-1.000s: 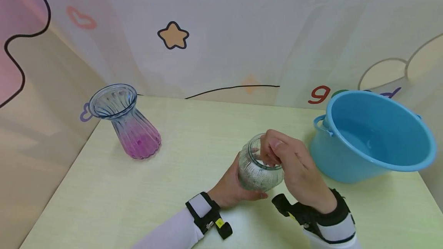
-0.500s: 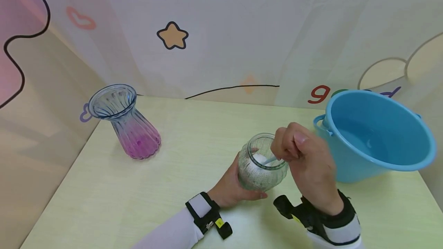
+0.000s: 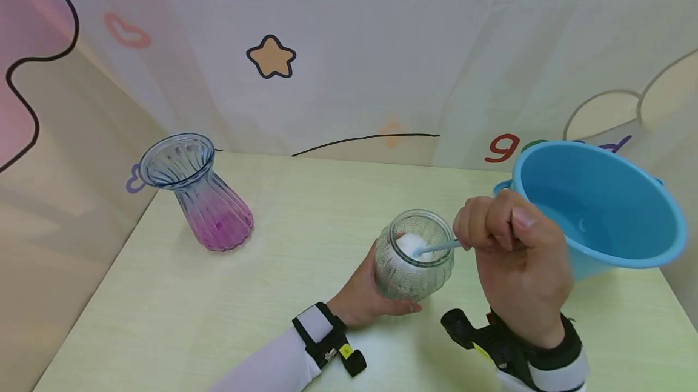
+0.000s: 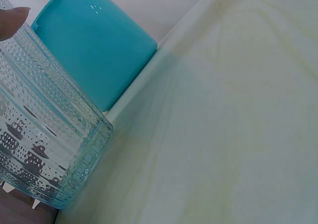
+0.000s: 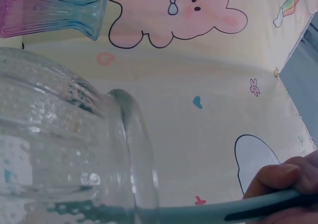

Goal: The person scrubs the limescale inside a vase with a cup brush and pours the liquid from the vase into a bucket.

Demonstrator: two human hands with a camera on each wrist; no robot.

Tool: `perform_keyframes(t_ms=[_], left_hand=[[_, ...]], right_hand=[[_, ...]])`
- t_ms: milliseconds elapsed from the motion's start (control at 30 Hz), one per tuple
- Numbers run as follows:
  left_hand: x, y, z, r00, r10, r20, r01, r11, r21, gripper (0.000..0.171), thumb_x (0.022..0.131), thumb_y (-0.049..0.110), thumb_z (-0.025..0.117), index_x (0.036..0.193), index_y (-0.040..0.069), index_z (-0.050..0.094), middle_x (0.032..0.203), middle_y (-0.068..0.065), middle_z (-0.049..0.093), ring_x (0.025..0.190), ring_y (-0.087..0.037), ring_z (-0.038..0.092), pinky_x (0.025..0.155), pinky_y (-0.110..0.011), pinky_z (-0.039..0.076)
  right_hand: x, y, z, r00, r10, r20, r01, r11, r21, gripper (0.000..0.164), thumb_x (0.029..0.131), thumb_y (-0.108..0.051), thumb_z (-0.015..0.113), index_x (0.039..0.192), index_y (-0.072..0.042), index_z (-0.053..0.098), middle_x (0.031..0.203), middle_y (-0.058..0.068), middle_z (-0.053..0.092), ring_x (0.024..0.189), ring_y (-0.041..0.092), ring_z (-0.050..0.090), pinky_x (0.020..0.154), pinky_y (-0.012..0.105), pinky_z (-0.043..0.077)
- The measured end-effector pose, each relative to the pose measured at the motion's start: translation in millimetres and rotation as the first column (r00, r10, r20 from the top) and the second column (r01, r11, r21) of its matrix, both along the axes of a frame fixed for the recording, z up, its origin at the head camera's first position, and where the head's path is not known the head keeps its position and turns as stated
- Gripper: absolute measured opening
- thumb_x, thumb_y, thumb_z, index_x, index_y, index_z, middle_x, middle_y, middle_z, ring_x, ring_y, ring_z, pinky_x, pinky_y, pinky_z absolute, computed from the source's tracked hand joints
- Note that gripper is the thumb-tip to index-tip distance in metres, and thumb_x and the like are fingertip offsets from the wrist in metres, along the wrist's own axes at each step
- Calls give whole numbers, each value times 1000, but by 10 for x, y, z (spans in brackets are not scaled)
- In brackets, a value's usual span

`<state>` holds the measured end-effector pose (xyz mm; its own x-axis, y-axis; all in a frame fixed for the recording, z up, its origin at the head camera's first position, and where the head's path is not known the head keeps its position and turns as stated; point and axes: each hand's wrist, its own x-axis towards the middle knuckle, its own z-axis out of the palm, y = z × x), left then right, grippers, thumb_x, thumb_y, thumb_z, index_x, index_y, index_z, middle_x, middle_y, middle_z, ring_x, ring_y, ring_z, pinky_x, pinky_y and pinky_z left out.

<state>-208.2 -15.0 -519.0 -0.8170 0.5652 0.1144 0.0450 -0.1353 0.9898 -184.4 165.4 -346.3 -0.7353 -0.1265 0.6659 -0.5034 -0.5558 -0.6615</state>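
A textured clear glass jar [image 3: 409, 280] is tilted over the table, its mouth toward my right hand. My left hand [image 3: 362, 295] grips its side and base; in the left wrist view a fingertip [image 4: 12, 23] lies on the glass [image 4: 47, 129]. My right hand [image 3: 518, 252] pinches the light-blue handle of a bottle brush [image 3: 443, 246], just outside the rim. The brush's rounded white head [image 3: 410, 243] is inside the jar. The right wrist view shows the handle [image 5: 198, 214] running from the curled fingers [image 5: 273, 179] into the jar mouth [image 5: 136, 149].
A ribbed blue-and-pink glass vase [image 3: 218, 210] stands at the left of the pale table [image 3: 283, 198]. At the right, behind my right hand, is a blue bucket [image 3: 594, 210] with small side handles. A printed cloth [image 3: 349, 65] hangs behind the table.
My right hand has moved right, from over the jar's mouth to beside it, and more of the brush handle shows. The left hand and jar have stayed in place.
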Motion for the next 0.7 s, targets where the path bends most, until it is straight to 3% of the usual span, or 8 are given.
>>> perform_keyframes(t_ms=[267,500,700], left_hand=[[-6,14,-29,1000,12,-16,-12,1000,2,111,75,6,90,157,40,24,154,7,45,139,-16,48,119,-38,39],[-5,18,-23,1000,27,-10,-27,1000,-7,110,74,4,89,159,30,24,154,5,44,140,-17,47,119,-39,37],[6,9,-8,999,39,-1,-39,999,-24,108,73,5,89,155,34,26,154,4,44,137,-17,47,119,-38,38]], right_hand=[[6,-2,18,1000,3,-12,-3,1000,-18,35,100,-5,9,73,-6,31,65,6,34,62,22,39,61,38,24],[-12,-46,14,1000,-3,19,3,1000,31,35,100,-4,7,74,-7,31,65,5,31,60,22,36,58,37,24],[-2,-124,11,999,-31,18,29,994,110,33,100,-3,12,74,-7,32,64,4,31,58,22,36,56,37,27]])
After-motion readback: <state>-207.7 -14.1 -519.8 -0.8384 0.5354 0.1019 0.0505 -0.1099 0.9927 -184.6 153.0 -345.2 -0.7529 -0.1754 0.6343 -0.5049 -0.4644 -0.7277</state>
